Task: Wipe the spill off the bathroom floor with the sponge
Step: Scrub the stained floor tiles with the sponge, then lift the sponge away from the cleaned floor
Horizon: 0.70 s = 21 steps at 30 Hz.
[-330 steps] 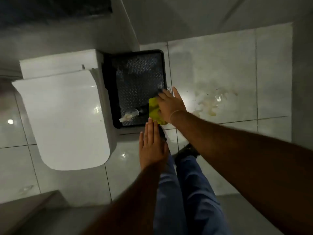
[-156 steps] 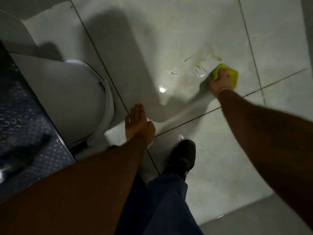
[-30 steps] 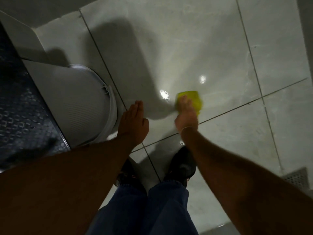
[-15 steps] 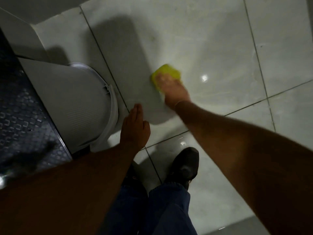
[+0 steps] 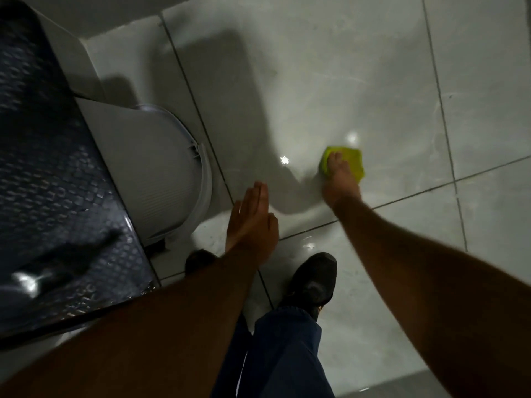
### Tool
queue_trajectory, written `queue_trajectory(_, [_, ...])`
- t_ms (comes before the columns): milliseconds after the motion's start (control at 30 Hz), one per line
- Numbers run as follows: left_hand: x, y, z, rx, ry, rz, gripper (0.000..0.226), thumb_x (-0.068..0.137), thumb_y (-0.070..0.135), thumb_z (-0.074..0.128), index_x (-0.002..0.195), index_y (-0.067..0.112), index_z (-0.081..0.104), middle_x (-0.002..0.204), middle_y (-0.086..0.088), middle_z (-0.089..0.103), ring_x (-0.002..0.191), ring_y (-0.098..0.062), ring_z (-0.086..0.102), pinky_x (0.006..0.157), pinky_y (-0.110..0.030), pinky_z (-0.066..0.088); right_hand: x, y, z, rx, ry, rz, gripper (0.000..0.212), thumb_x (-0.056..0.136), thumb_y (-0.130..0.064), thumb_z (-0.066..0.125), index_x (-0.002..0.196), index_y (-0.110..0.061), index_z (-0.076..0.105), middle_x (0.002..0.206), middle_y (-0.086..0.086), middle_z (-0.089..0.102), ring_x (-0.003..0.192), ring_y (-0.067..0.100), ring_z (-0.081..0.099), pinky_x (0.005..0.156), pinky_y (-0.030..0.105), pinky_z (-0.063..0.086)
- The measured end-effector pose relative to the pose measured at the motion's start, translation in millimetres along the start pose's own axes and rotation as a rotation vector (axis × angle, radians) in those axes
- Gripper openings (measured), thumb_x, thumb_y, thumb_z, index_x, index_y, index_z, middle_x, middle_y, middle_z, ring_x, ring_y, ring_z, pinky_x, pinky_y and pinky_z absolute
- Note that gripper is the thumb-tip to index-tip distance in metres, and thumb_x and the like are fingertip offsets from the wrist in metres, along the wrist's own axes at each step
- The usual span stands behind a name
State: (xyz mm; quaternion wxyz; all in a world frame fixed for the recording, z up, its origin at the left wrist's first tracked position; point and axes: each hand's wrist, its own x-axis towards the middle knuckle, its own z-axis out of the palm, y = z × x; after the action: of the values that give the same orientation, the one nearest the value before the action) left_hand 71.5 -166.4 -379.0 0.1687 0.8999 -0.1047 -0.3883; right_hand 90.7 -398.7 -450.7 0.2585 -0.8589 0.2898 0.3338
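Two hazards noted: the left hand (image 5: 253,222) hangs empty, fingers flat and together, bracing on nothing beside the toilet (image 5: 161,170), so a slip of the shoe (image 5: 313,282) on wet floor (image 5: 330,67) is likely. Right hand (image 5: 342,185) presses the sponge (image 5: 352,162) flat onto the tile (no stain visible); a soaked sponge may only spread a film.

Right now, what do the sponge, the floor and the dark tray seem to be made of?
Sponge: soft yellow-green foam, matte, bulging around the right hand. Floor: glossy glazed tile, judging by grout lines and light reflections. Dark tray: probably moulded plastic with an embossed pattern; blur leaves this uncertain.
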Motion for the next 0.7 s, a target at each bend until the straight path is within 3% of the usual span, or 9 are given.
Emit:
queue_trajectory(67, [-19.8, 9.0, -4.8, 0.044, 0.019, -0.016, 0.069, 0.099, 0.032, 0.026, 0.162, 0.017, 0.001, 0.172, -0.003, 0.002, 0.158, -0.018, 0.003, 0.128, -0.045, 0.013, -31.1, -22.8, 18.8, 0.002, -0.175, -0.068, 0.060, 0.092, -0.005, 0.051, 0.150, -0.013, 0.037, 0.156, 0.017, 0.037, 0.144, 0.033, 0.037, 0.121, 0.042, 0.030])
queue_trajectory(133, [-44.4, 20.1, -9.7, 0.056, -0.005, -0.033, 0.068, 0.101, 0.033, 0.022, 0.161, 0.018, -0.007, 0.171, -0.002, -0.006, 0.158, -0.018, -0.004, 0.128, -0.045, 0.010, -62.0, -42.0, 31.3, 0.056, -0.323, -0.154, 0.027, 0.096, -0.017, 0.053, 0.123, -0.019, 0.059, 0.121, 0.018, 0.062, 0.114, 0.031, 0.062, 0.105, 0.047, 0.049])
queue_trajectory(167, [-62.6, 27.7, -23.2, 0.061, -0.002, -0.033, 0.068, 0.102, 0.034, 0.021, 0.160, 0.019, -0.011, 0.171, -0.001, -0.010, 0.157, -0.017, -0.008, 0.129, -0.045, 0.008, -85.5, -58.6, 25.4, 0.122, -0.347, -0.189, 0.023, 0.098, -0.023, 0.055, 0.120, -0.018, 0.062, 0.114, 0.016, 0.067, 0.105, 0.030, 0.065, 0.100, 0.044, 0.052])
queue_trajectory(267, [-105.0, 45.4, -54.0, 0.040, 0.015, -0.026, 0.068, 0.103, 0.033, 0.022, 0.159, 0.019, -0.014, 0.169, -0.001, -0.017, 0.156, -0.018, -0.014, 0.128, -0.043, 0.001, -135.9, -80.5, 14.2, 0.336, -0.281, -0.136, 0.035, 0.098, -0.028, 0.060, 0.130, -0.015, 0.060, 0.118, 0.014, 0.070, 0.108, 0.029, 0.066, 0.096, 0.031, 0.049])
queue_trajectory(333, [-128.7, 52.8, -65.8, 0.040, 0.008, -0.018, 0.072, 0.101, 0.032, 0.025, 0.159, 0.019, -0.016, 0.168, -0.001, -0.021, 0.155, -0.019, -0.018, 0.127, -0.042, -0.003, -160.1, -84.5, 4.1, 0.472, -0.176, -0.038, 0.033, 0.098, -0.024, 0.061, 0.130, -0.017, 0.060, 0.119, 0.009, 0.070, 0.106, 0.021, 0.065, 0.098, 0.032, 0.051])
queue_trajectory(433, [-174.5, 61.0, -106.3, 0.001, -0.005, -0.084, 0.078, 0.098, 0.028, 0.031, 0.158, 0.020, -0.019, 0.166, 0.000, -0.027, 0.153, -0.019, -0.024, 0.128, -0.043, -0.003, -208.8, -120.2, -52.4, 0.556, -0.037, -0.032, 0.040, 0.093, -0.014, 0.058, 0.132, -0.023, 0.059, 0.126, 0.003, 0.068, 0.115, 0.021, 0.063, 0.104, 0.040, 0.052])
queue_trajectory(500, [-193.1, 67.9, -115.1, -0.009, -0.053, -0.097, 0.081, 0.097, 0.027, 0.033, 0.157, 0.020, -0.022, 0.164, 0.001, -0.031, 0.152, -0.019, -0.027, 0.128, -0.044, -0.003, -229.9, -134.5, -84.2, 0.571, 0.033, -0.109, 0.044, 0.091, -0.020, 0.057, 0.135, -0.023, 0.058, 0.130, 0.001, 0.067, 0.118, 0.019, 0.062, 0.106, 0.041, 0.051])
queue_trajectory(567, [-210.6, 68.7, -132.2, -0.008, -0.089, -0.094, 0.082, 0.099, 0.029, 0.034, 0.156, 0.021, -0.023, 0.163, 0.001, -0.032, 0.152, -0.019, -0.027, 0.128, -0.044, -0.004, -258.5, -170.2, -123.4, 0.568, 0.046, -0.228, 0.046, 0.094, -0.015, 0.057, 0.139, -0.023, 0.057, 0.135, 0.000, 0.065, 0.124, 0.016, 0.060, 0.109, 0.032, 0.048])
queue_trajectory(700, [-223.4, 65.1, -137.9, -0.016, -0.234, -0.085, 0.072, 0.103, 0.035, 0.033, 0.160, 0.020, -0.009, 0.170, -0.003, -0.013, 0.157, -0.022, -0.012, 0.129, -0.045, 0.000, -298.7, -237.0, -154.1, 0.506, -0.051, -0.489, 0.055, 0.094, -0.009, 0.058, 0.145, -0.030, 0.049, 0.133, -0.004, 0.065, 0.117, 0.006, 0.062, 0.103, 0.016, 0.047])
